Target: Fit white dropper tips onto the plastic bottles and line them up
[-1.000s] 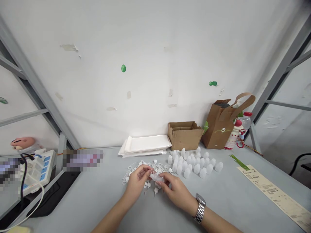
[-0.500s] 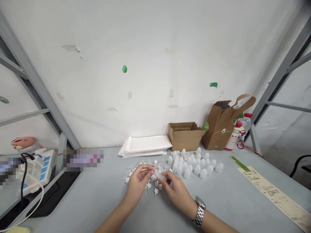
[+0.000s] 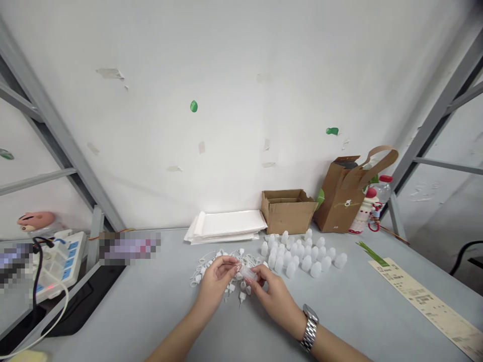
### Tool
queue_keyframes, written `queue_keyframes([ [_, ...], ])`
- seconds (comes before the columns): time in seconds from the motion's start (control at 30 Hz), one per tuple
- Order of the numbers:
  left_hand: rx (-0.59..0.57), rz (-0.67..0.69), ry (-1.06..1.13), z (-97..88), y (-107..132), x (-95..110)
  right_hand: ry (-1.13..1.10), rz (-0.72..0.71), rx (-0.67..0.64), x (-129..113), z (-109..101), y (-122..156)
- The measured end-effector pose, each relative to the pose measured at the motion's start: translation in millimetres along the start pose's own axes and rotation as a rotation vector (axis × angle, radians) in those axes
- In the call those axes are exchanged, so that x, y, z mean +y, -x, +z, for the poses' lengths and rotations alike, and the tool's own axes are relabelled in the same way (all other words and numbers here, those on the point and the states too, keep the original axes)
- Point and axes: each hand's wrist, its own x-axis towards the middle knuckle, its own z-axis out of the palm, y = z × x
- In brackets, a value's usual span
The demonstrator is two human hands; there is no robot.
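Inventory, person: L hand (image 3: 216, 287), R hand (image 3: 275, 301), both bare; long pale nails (image 3: 238, 268); silver link-bracelet wristwatch (image 3: 310, 328), R wrist; forearms (image 3: 177, 337) bare.

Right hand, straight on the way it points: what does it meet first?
The right hand meets the translucent plastic bottle first, already at its fingers. Past that, probably the left hand, though depth is hard to judge here.
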Motion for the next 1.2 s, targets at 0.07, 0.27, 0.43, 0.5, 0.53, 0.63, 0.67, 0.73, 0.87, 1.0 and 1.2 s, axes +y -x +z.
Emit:
queue_keyframes([
  [0.07, -0.015, 0.001, 0.002, 0.2, 0.2, 1.2, -0.014, -0.002, -0.015, 0.4, 0.7, -0.3],
  [0.27, -0.04, -0.015, 0.053, -1.0, -1.0, 2.3, -0.013, -0.038, 0.011, 0.7, 1.6, -0.4],
  [0.43, -0.106, -0.029, 0.024, -0.7, 3.4, 6.4, 0.019, -0.086, 0.061, 1.4, 0.8, 0.5],
  [0.5, -0.131, 0.001, 0.004, -0.6, 5.6, 7.5, 0.031, -0.099, 0.081, 2.0, 1.0, 1.3],
  [0.53, -0.142, 0.015, -0.004, -0.8, 6.4, 7.6, 0.038, -0.106, 0.091, 2.3, 1.3, 1.7],
  [0.63, -0.151, 0.029, -0.011, -1.7, 7.5, 5.9, 0.066, -0.136, 0.111, 4.0, 2.7, 3.0],
  [0.67, -0.14, 0.03, -0.012, -2.0, 7.5, 5.3, 0.08, -0.148, 0.118, 4.8, 3.2, 3.3],
  [0.73, -0.104, 0.027, -0.025, -2.2, 7.5, 4.6, 0.111, -0.173, 0.13, 6.7, 4.1, 3.6],
  [0.87, -0.033, 0.017, -0.081, -1.0, 7.5, 6.5, 0.177, -0.24, 0.16, 11.5, 4.9, 3.4],
  [1.0, 0.033, 0.034, -0.12, 0.6, 7.7, 8.0, 0.258, -0.317, 0.203, 14.1, 4.7, 3.3],
  [1.2, 0.07, 0.037, -0.029, 4.0, 8.6, 6.0, 0.283, -0.351, 0.248, 14.8, 3.8, 2.6],
])
